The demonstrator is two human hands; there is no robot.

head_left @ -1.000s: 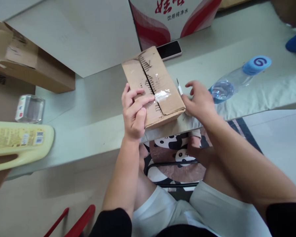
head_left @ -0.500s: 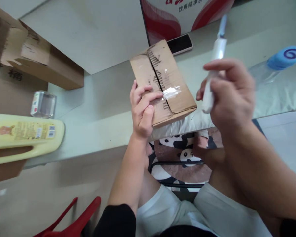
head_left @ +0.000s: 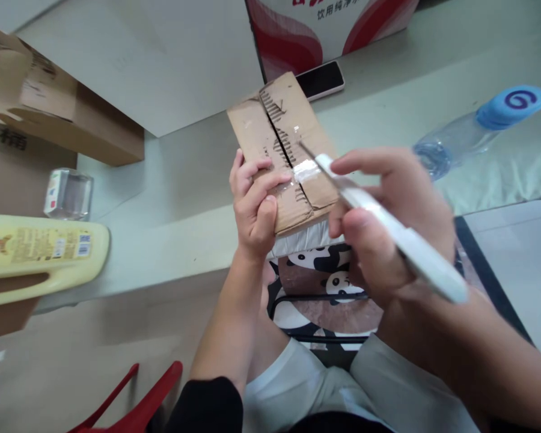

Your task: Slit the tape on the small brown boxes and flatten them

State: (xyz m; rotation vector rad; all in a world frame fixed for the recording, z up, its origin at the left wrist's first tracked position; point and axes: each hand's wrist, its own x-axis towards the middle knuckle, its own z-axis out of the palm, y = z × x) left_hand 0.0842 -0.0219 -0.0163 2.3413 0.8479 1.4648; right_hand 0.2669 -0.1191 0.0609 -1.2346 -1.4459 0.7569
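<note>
My left hand (head_left: 255, 204) is closed on the near left side of a small cardboard box (head_left: 250, 129), fingers spread across its top. The box is tilted, and a dark slit runs between its top flaps. A piece of clear tape (head_left: 307, 171) crosses the slit near my fingertips. My right hand (head_left: 388, 222) grips the white handle of a knife (head_left: 401, 237). The knife's thin blade points up and left over the box's right flap, near the tape. Whether the blade touches the cardboard I cannot tell.
A phone (head_left: 322, 80) lies behind the box by a red and white carton (head_left: 293, 36). On the right is a water bottle (head_left: 473, 129). At left are a clear plastic container (head_left: 70, 193), a yellow jug (head_left: 85, 264) and a larger cardboard box (head_left: 108, 129). A red chair (head_left: 148, 397) stands below.
My right hand has turned the knife from pointing up and away to pointing left over the box, and has moved closer to it. My left hand keeps its hold.
</note>
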